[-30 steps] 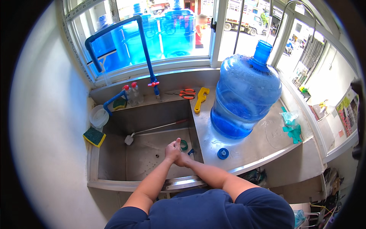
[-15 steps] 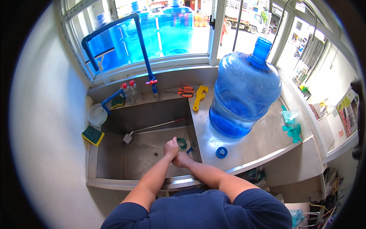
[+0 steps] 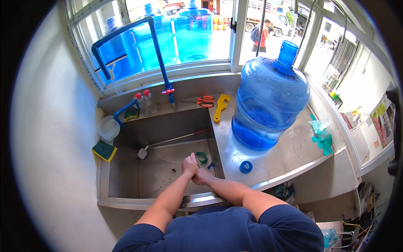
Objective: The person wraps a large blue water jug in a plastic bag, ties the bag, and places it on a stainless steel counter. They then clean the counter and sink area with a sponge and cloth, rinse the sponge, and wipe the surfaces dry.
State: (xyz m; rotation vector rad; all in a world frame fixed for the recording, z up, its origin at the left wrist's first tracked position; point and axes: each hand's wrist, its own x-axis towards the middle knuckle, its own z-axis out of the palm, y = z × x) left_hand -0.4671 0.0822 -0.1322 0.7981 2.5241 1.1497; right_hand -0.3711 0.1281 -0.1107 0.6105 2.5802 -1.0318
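My left hand (image 3: 190, 165) and my right hand (image 3: 202, 176) are clasped together over the front of the steel sink (image 3: 147, 194). The fingers are folded in and mostly hidden, and I see nothing held between them. Just beyond my hands, a green ring (image 3: 201, 157) and a small blue piece (image 3: 210, 165) lie in the basin. A long-handled brush (image 3: 143, 153) rests across its back part. On the counter to the right stands a large, clear blue water jug (image 3: 270, 103), upright and partly filled. In front of it sits a blue cap (image 3: 246, 166).
Orange-handled pliers (image 3: 205, 101) and a yellow wrench-like tool (image 3: 221, 108) lie behind the sink. A blue pipe with a red-handled valve (image 3: 168, 91) rises there. Sponges (image 3: 104, 151) and small bottles (image 3: 147, 101) line the left. Teal gloves (image 3: 324, 143) lie at right.
My hands stay clasped in the same place. Outside the window, a person in red with a backpack has come further into view. The whole view has shifted very slightly.
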